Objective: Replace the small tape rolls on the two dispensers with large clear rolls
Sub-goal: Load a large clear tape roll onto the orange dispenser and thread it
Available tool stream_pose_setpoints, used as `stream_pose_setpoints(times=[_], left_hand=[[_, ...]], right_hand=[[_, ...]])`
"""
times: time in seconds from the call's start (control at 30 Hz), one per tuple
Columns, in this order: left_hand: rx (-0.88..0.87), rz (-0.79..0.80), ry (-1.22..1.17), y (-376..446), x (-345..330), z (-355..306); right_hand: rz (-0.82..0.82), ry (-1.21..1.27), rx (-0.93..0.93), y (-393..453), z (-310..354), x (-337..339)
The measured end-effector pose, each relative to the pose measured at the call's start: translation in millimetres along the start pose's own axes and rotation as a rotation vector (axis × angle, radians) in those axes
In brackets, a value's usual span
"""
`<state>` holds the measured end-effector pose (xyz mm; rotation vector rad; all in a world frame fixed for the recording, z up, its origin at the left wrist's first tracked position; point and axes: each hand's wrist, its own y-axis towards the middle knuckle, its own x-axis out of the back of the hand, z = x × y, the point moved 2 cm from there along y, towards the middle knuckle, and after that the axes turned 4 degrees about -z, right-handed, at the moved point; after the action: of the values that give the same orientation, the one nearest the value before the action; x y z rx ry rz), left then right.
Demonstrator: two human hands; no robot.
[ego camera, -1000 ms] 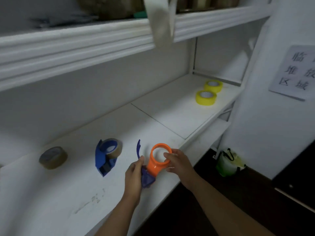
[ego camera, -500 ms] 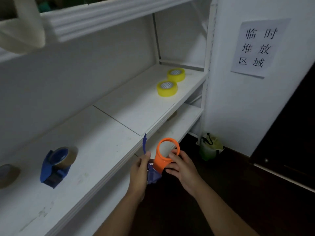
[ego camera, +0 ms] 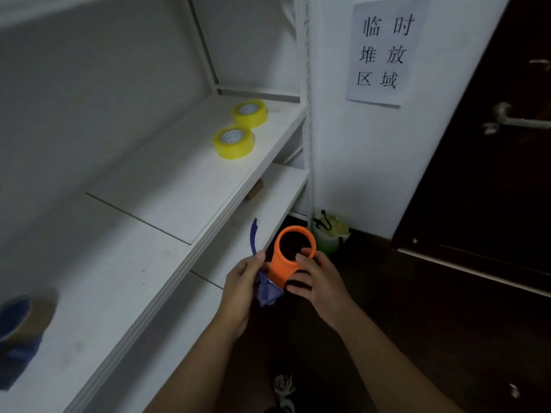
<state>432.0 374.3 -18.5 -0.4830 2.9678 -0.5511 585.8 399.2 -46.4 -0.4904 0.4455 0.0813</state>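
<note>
I hold a tape dispenser (ego camera: pixel 278 269) with an empty orange hub and a blue body in front of the shelf edge. My left hand (ego camera: pixel 241 281) grips its blue body, with the blue curved arm rising above my fingers. My right hand (ego camera: pixel 316 278) holds the orange hub from the right, thumb on its rim. Two large yellowish clear tape rolls (ego camera: pixel 234 141) (ego camera: pixel 250 112) lie flat at the far end of the shelf (ego camera: pixel 167 186). A second blue dispenser (ego camera: pixel 18 332) with a brown roll stands at the left edge, blurred.
A lower shelf (ego camera: pixel 262 204) juts out under the main one. A white wall with a paper sign (ego camera: pixel 384 49) stands to the right, then a dark door (ego camera: pixel 492 174). A green-and-white bag (ego camera: pixel 329 234) sits on the dark floor by the shelf post.
The view has swung right and I have carried the dispenser off the shelf toward the yellow rolls. The loose brown roll has left the view. Both hands keep their hold.
</note>
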Motion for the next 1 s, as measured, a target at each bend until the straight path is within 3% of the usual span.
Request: stream_pose_setpoints(times=[0.17, 0.67, 1.0], left_hand=[[0.045, 0.137, -0.051, 40, -24, -6], [0.093, 0.306, -0.033, 156, -62, -45], [0.107, 0.248, 0.027, 203, -125, -60]], right_hand=[[-0.139, -0.001, 0.032, 28, 16, 13], [-0.324, 0.063, 0.148, 109, 77, -9], [-0.277, 0.091, 0.116, 174, 113, 36]])
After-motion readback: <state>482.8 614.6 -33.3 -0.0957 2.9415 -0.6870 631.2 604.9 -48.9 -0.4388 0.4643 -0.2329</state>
